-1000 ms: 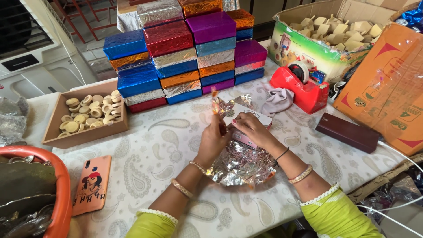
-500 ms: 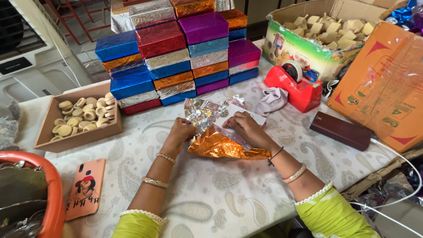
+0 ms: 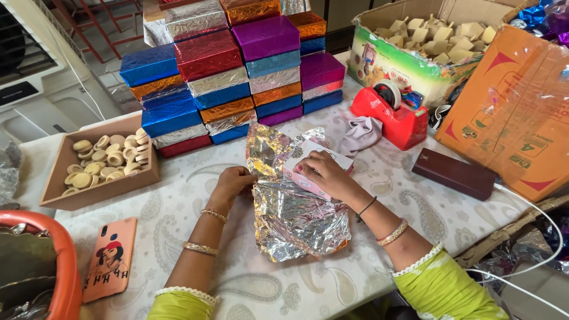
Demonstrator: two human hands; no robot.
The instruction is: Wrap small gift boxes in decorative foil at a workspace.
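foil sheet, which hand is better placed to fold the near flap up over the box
Left, probably. The left hand already pinches the foil sheet at its left edge, while the right hand presses down on the pink box, holding it in place.

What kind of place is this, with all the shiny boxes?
Probably a small home workshop where gift boxes get wrapped. There is a stack of foil-wrapped boxes, a red tape dispenser, and the person's hands, left and right, are laying a pink box on silver foil.
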